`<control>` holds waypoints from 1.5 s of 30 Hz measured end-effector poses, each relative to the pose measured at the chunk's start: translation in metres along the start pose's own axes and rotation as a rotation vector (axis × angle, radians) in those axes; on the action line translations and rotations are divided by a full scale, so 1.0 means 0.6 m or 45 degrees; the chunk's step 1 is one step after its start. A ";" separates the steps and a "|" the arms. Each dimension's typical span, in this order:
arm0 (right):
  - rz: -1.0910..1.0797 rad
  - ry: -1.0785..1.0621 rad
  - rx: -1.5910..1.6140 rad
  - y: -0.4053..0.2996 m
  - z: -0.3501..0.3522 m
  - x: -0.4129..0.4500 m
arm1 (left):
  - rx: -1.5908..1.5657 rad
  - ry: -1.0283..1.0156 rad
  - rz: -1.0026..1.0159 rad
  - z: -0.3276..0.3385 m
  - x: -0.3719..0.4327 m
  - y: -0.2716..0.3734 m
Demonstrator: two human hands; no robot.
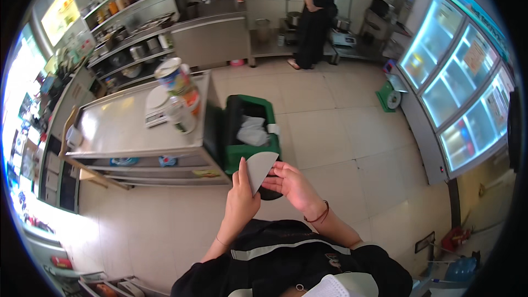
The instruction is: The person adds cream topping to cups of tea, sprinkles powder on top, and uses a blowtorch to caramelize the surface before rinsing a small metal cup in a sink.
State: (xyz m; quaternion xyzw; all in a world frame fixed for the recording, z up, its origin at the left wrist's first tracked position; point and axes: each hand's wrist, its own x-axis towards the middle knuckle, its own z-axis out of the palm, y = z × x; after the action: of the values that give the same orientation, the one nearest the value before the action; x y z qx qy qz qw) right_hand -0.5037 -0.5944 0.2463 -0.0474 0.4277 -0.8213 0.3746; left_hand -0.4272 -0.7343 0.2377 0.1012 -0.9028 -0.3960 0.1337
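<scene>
A pale, flat wedge of folded paper (262, 168), shaped like a fan with a rounded far edge, is held up in front of my body. My left hand (242, 196) grips its left side, with a finger along the edge and the thumb near the narrow end. On the other side, my right hand (291, 183) has its fingertips at the paper's right edge, partly behind it. Beyond the paper stands a green bin (232, 159) without a lid on top, holding a crumpled white plastic bag (253, 131).
A steel worktable (119, 126) at left carries a kitchen scale (156, 117), a clear plastic jar (180, 117) and a large tin (170, 72). A person (317, 12) stands at the far counter. At right are a green dial scale (390, 95) and a glass-door refrigerator (447, 72).
</scene>
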 end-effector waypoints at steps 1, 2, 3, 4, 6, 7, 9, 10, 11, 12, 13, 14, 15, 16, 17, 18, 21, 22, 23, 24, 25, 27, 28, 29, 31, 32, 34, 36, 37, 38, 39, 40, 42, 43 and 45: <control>-0.011 0.035 0.004 -0.031 -0.032 0.004 | 0.051 -0.039 0.082 0.028 0.034 0.025; -0.078 0.066 -0.029 -0.058 -0.064 0.011 | 0.112 -0.080 0.163 0.053 0.068 0.045; -0.141 0.096 -0.064 -0.085 -0.095 0.019 | 0.142 -0.158 0.239 0.075 0.103 0.063; -0.147 0.123 -0.052 -0.113 -0.125 0.027 | 0.137 -0.187 0.248 0.101 0.139 0.081; -0.224 0.251 -0.115 -0.172 -0.178 0.051 | 0.115 -0.167 0.460 0.144 0.210 0.113; -0.255 0.265 -0.056 -0.202 -0.197 0.061 | 0.118 -0.182 0.467 0.165 0.241 0.125; -0.307 0.245 -0.069 -0.264 -0.244 0.087 | 0.000 -0.283 0.457 0.206 0.323 0.153; -0.333 0.221 -0.078 -0.291 -0.269 0.101 | -0.057 -0.333 0.449 0.225 0.365 0.165; -0.327 0.203 -0.095 -0.315 -0.301 0.119 | -0.115 -0.436 0.430 0.242 0.405 0.177; -0.353 0.197 -0.099 -0.336 -0.326 0.134 | -0.129 -0.477 0.457 0.261 0.445 0.187; -0.271 0.260 -0.131 -0.355 -0.349 0.150 | -0.112 -0.562 0.465 0.281 0.483 0.191; -0.180 0.329 -0.168 -0.377 -0.369 0.167 | -0.102 -0.647 0.467 0.303 0.517 0.194; -0.154 0.298 -0.186 -0.405 -0.383 0.188 | -0.096 -0.624 0.556 0.321 0.553 0.200; -0.167 0.291 -0.195 -0.437 -0.396 0.223 | -0.095 -0.612 0.569 0.333 0.601 0.205; -0.141 0.294 -0.217 -0.460 -0.411 0.251 | -0.065 -0.699 0.525 0.347 0.639 0.212; -0.111 0.292 -0.239 -0.482 -0.427 0.280 | -0.034 -0.783 0.478 0.362 0.675 0.216; -0.070 0.301 -0.273 -0.552 -0.464 0.375 | 0.019 -0.684 0.510 0.413 0.790 0.207; -0.051 0.311 -0.325 -0.574 -0.475 0.409 | 0.058 -0.640 0.535 0.423 0.827 0.205; -0.043 0.290 -0.326 -0.597 -0.489 0.446 | 0.068 -0.627 0.521 0.431 0.865 0.204; -0.016 0.235 -0.371 -0.619 -0.504 0.482 | 0.077 -0.637 0.446 0.439 0.902 0.203; 0.012 0.178 -0.418 -0.640 -0.517 0.520 | 0.085 -0.645 0.368 0.446 0.939 0.199; 0.075 0.140 -0.448 -0.680 -0.541 0.599 | -0.008 -0.580 0.332 0.469 1.010 0.174; 0.126 0.120 -0.469 -0.696 -0.551 0.641 | -0.099 -0.531 0.313 0.477 1.044 0.158; 0.142 0.107 -0.485 -0.712 -0.561 0.682 | -0.108 -0.513 0.297 0.483 1.076 0.148; 0.148 -0.015 -0.527 -0.737 -0.574 0.769 | -0.056 -0.437 0.157 0.487 1.142 0.129; 0.166 -0.033 -0.526 -0.751 -0.574 0.810 | -0.052 -0.427 0.135 0.482 1.176 0.124; 0.224 -0.057 -0.501 -0.782 -0.570 0.895 | -0.107 -0.429 -0.033 0.464 1.245 0.115; 0.275 -0.118 -0.511 -0.801 -0.569 0.985 | -0.040 -0.326 0.010 0.459 1.311 0.070; 0.299 -0.162 -0.536 -0.809 -0.565 1.030 | 0.017 -0.226 0.086 0.453 1.343 0.049; 0.314 -0.172 -0.526 -0.816 -0.557 1.074 | 0.025 -0.227 0.067 0.439 1.374 0.035; 0.332 -0.186 -0.506 -0.821 -0.547 1.117 | 0.018 -0.173 0.069 0.421 1.404 0.025; 0.347 -0.196 -0.485 -0.825 -0.537 1.160 | 0.010 -0.123 0.074 0.407 1.435 0.010; 0.375 -0.241 -0.470 -0.829 -0.514 1.246 | -0.053 -0.087 0.054 0.383 1.494 -0.032; 0.383 -0.229 -0.501 -0.834 -0.500 1.283 | -0.156 -0.031 0.035 0.376 1.525 -0.051; 0.399 -0.217 -0.518 -0.833 -0.473 1.363 | -0.261 0.046 0.024 0.356 1.588 -0.107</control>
State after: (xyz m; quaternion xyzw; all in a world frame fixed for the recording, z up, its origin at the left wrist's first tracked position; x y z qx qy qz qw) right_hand -1.4885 -0.7646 0.2382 -0.1237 0.5529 -0.6435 0.5147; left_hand -1.3900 -0.9051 0.2051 0.0856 -0.8560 -0.4830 0.1634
